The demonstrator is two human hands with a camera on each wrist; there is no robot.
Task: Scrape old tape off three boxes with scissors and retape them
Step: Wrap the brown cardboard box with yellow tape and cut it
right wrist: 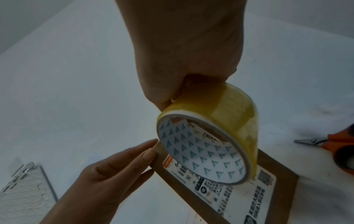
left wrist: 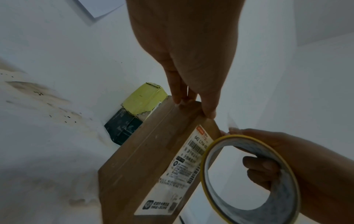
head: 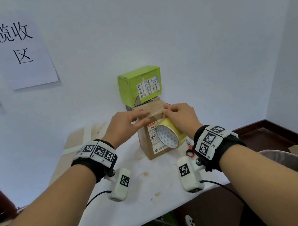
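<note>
Atop the labelled brown box, flat left hand presses; right hand grips yellow tape roll.

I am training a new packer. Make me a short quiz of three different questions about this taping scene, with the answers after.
1. True or false: the scissors lie on the table, held by neither hand.
2. What does the right hand hold? A) scissors B) tape roll C) green box
3. Fill in: the left hand lays straight fingers on top of the ____ box.

Key:
1. True.
2. B.
3. Brown; the green box stands behind it, on a dark box.
</note>
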